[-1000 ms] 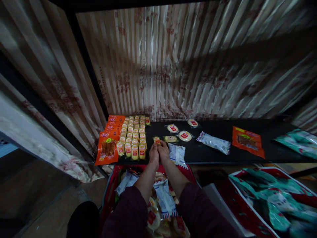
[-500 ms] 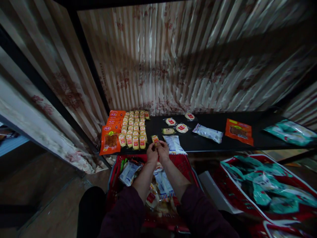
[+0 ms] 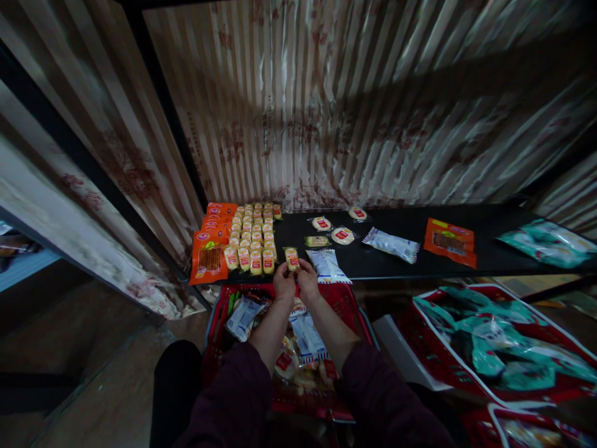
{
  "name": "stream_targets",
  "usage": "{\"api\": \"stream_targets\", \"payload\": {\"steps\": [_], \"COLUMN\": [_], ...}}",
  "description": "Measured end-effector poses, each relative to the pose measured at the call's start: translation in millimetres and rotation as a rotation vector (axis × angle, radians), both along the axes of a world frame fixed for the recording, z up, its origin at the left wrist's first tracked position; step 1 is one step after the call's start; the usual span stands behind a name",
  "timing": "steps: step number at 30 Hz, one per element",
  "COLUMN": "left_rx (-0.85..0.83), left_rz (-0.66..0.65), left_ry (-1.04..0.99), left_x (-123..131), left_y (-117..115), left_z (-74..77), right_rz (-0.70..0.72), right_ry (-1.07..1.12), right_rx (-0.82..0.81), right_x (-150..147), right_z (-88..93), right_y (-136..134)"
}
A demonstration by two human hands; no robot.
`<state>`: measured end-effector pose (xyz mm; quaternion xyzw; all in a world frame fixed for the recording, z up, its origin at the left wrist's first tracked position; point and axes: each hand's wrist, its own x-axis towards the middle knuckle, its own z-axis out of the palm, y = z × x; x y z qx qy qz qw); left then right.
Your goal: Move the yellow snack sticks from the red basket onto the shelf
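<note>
The smooth-looking wrapper might slip if pinched too lightly, dropping the yellow packet (image 3: 291,257), which is just right of the stack (image 3: 252,239); a leftward bump could disturb the stack's near row. Right of that stack, the left hand (image 3: 284,283) and right hand (image 3: 306,281) have their fingers gripping the packet's near end together; whether it touches the shelf (image 3: 295,229), I cannot tell.

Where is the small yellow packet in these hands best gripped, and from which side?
I'd grip the small yellow packet by its near end, from the front of the shelf. Its long shape points away from the person, the left hand and right hand are at that end, and similar packets lie on its left.
</note>
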<state>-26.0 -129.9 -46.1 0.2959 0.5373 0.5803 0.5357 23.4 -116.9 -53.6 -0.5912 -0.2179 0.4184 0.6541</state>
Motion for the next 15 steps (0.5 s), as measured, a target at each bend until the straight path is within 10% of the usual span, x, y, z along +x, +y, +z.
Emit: {"api": "stream_targets", "payload": {"steps": [15], "left_rx": [-0.087], "left_rz": [-0.053], "left_ry": [-0.014], "left_x": [-3], "left_y": [-6], "left_z": [8.1], "right_rz": [0.036], "right_ry": [-0.039], "right_rx": [0.083], "right_x": [-6], "right_z": [7.7], "right_y": [-17]}}
